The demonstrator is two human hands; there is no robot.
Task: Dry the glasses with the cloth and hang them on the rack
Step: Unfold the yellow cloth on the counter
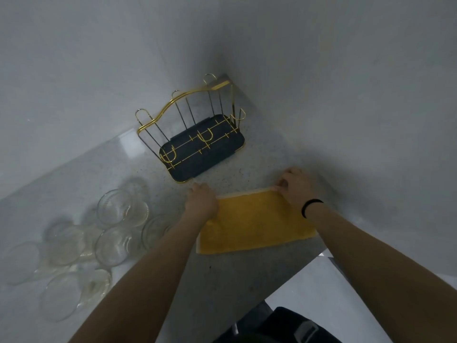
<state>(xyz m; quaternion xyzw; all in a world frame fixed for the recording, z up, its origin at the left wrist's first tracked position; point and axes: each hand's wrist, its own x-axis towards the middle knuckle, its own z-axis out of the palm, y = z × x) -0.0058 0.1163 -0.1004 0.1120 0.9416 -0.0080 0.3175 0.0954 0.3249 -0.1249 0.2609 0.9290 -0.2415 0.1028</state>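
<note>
The glasses (pixel 116 219) stand in a loose cluster on the left part of the speckled grey bench (pixel 222 276), clear and mostly seen from above, some touching each other; how many there are is hard to tell. The yellow cloth (pixel 252 224) lies flat on the bench to their right, near the front edge, with a pale hem along its far side. The left hand (pixel 201 200) rests on the cloth's far left corner, fingers curled down over it, the grip closed on that corner. The right hand (pixel 293 185) pinches the far right corner of the cloth between thumb and fingers; a black band (pixel 310 206) sits on that wrist. Beyond the cloth, in the corner where the two grey walls (pixel 346 82) meet, stands the gold wire rack (pixel 197 134) on its dark tray (pixel 217 154), with no glass hanging on its hooks.
</note>
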